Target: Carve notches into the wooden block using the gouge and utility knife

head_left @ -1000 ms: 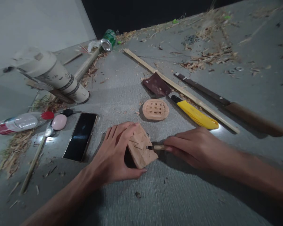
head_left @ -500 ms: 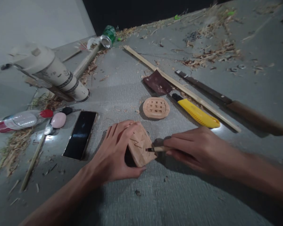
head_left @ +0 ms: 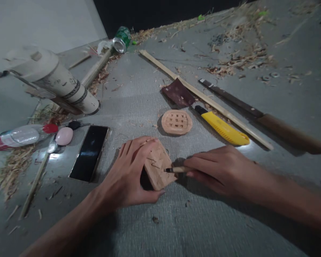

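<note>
Left hand (head_left: 130, 173): thumb and fingers clamped around block (head_left: 158, 171).
Right hand (head_left: 216, 168): fingers pinching tool (head_left: 178, 169); tip at block's carved face.
Block: between both hands.
Disc (head_left: 177, 122): just beyond block.
Cutter (head_left: 224, 128): right of disc.
Can (head_left: 122, 39): far end.

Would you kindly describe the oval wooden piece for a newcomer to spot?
On the grey surface, the left hand holds a tan wooden block. Beyond it, left of the yellow plastic cutter, lies the tan oval wooden piece; only it has gridded holes.

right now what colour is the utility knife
The utility knife is yellow with a black end; see the head view.
</note>
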A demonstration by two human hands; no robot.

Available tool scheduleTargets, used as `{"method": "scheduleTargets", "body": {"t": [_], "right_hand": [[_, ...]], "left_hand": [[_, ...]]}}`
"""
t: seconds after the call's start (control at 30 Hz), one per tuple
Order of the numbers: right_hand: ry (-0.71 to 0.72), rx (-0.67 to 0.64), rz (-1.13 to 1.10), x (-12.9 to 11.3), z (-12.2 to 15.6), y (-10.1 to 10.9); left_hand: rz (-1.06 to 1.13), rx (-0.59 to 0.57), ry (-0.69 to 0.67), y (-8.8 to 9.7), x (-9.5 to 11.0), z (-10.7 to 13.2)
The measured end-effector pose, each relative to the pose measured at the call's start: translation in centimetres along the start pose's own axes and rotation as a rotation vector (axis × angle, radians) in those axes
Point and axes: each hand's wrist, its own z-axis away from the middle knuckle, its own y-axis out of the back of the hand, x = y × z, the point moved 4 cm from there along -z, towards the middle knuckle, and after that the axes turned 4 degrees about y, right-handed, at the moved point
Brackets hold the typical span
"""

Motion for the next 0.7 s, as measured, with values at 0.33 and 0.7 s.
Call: {"method": "scheduleTargets", "body": {"t": [0.33, 0.7], "right_hand": [[-0.03, -0.008, -0.002, -0.4, -0.2, -0.1], [-0.048, 0.091, 0.083, -1.8, -0.1, -0.3]], "left_hand": [[0.031, -0.01, -0.012, -0.1, -0.1, -0.2], [0.039, -0.032, 0.007, 0.1, 0.1, -0.2]]}}
